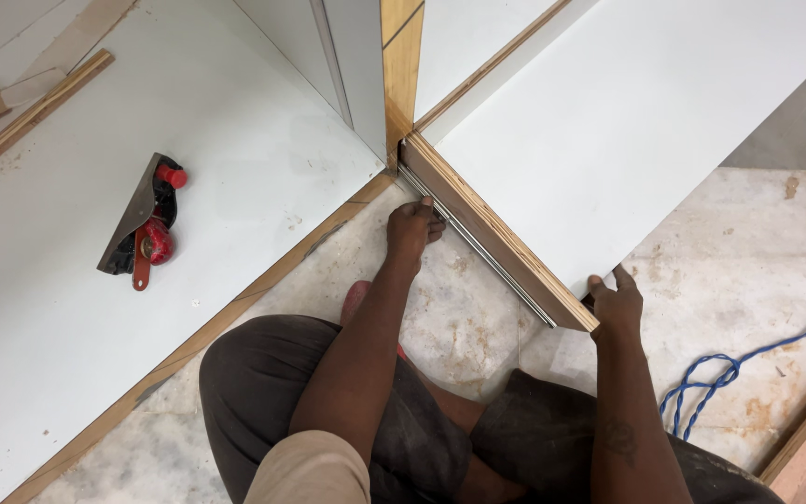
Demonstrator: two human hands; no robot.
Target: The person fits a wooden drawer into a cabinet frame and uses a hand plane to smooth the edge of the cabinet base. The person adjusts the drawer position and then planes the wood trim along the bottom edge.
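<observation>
Nearest us, our knees fold in dark trousers over the marble floor. Taking the white panel as our landmark: it slants from upper right down toward us, its plywood edge facing our knees, with a metal rail running along that edge. Our left hand rests on the rail near the panel's upper corner, fingers curled together against it. Our right hand grips the panel's lower corner, thumb and fingers pinching the edge. Well left of the panel, a hand plane with red knobs lies on another white board. Right of the panel's lower corner, a blue cord loops on the floor.
</observation>
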